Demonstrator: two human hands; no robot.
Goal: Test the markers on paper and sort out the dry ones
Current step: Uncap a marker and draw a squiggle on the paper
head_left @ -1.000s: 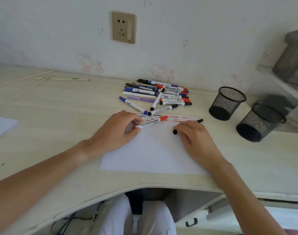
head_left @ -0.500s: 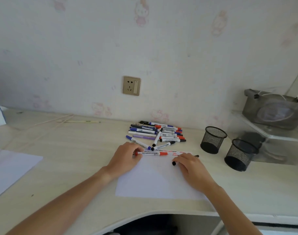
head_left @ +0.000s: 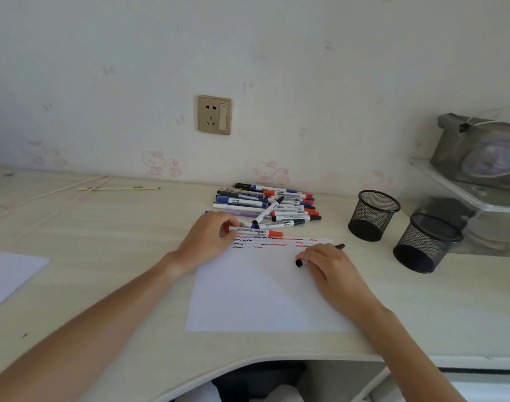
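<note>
Both bare forearms reach forward from the lower corners, converging toward the middle. The left hand (head_left: 209, 237) lies palm down, knuckles up, fingers curled inward and pinched closed on the red marker (head_left: 255, 232) at its near end. The right hand (head_left: 327, 264) also rests palm down — fingers folded over the black marker (head_left: 320, 255), apparently gripping it, though the fingertips are hidden beneath the hand.
</note>
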